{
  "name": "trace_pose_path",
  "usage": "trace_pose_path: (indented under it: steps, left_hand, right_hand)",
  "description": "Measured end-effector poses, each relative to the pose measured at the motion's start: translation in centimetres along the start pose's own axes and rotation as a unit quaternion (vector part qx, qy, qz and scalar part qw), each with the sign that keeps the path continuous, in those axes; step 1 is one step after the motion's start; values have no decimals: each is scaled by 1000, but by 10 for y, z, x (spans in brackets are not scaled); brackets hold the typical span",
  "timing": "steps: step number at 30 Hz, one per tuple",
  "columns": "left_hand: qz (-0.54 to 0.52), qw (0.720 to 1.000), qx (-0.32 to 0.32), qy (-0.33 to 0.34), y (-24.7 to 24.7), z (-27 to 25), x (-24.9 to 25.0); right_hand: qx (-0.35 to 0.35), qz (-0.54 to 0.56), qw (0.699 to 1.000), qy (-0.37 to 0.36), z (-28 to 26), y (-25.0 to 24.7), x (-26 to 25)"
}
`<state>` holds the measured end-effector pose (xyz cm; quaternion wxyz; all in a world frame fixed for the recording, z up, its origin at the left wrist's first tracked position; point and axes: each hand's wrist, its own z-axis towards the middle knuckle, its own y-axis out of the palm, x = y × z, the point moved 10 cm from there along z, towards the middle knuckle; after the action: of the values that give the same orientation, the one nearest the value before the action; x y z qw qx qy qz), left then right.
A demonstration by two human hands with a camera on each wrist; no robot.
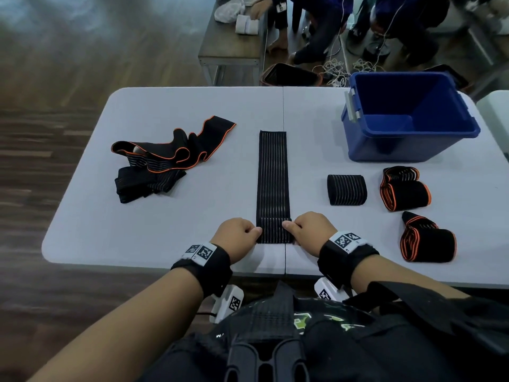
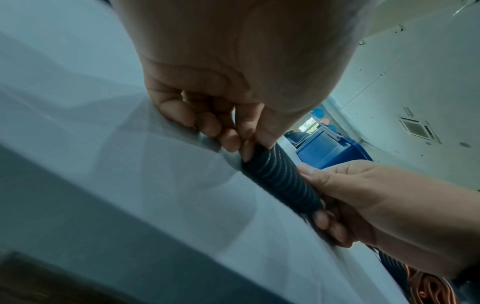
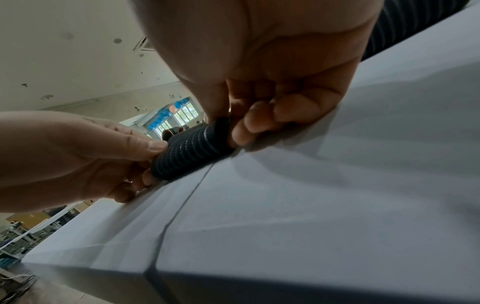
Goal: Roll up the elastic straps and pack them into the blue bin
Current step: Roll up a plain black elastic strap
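A long black ribbed strap (image 1: pixel 272 177) lies flat down the middle of the white table (image 1: pixel 165 232), its near end turned into a small roll (image 1: pixel 274 230). My left hand (image 1: pixel 237 237) pinches the roll's left end and my right hand (image 1: pixel 308 230) pinches its right end. The left wrist view shows the roll (image 2: pixel 280 179) held between both hands, as does the right wrist view, where the roll (image 3: pixel 192 153) rests on the table. The blue bin (image 1: pixel 407 117) stands open at the far right with nothing in it.
A heap of unrolled black and orange-edged straps (image 1: pixel 165 158) lies at the left. Right of the strap sit a rolled black strap (image 1: pixel 347 190) and two orange-edged rolls (image 1: pixel 403 188) (image 1: pixel 427 238). People and another table are beyond the far edge.
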<state>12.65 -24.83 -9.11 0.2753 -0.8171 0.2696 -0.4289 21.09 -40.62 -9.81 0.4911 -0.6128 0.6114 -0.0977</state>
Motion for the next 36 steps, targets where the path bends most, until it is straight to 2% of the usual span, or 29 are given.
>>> trace_pose_path:
  steps: [4, 7, 11, 15, 20, 23, 26, 29, 36]
  left_hand:
    - [37, 999, 23, -1, -5, 1, 0]
    - [30, 996, 80, 14, -15, -3, -1]
    - [52, 987, 114, 100, -17, -5, 12]
    - [100, 981, 99, 134, -9, -4, 17]
    - [109, 984, 52, 132, -2, -2, 0]
    - [88, 987, 47, 128, -2, -3, -8]
    - [77, 986, 59, 135, -2, -3, -10]
    - [49, 987, 68, 138, -3, 1, -12]
    - [15, 989, 28, 141, -2, 8, -15]
  right_hand:
    - [-6, -18, 1000, 18, 0, 1, 0]
    - [25, 9, 999, 26, 1, -4, 1]
    - [64, 88, 994, -1, -1, -14, -1]
    - [69, 60, 995, -45, -2, -14, -14]
    - [49, -14, 995, -88, -9, -10, -19]
    - [20, -58, 991, -117, -15, -2, -17]
    - [4, -94, 990, -108, -13, 4, -7]
    - [20, -70, 993, -95, -8, 1, 0]
    - [37, -59, 993, -97, -11, 4, 6]
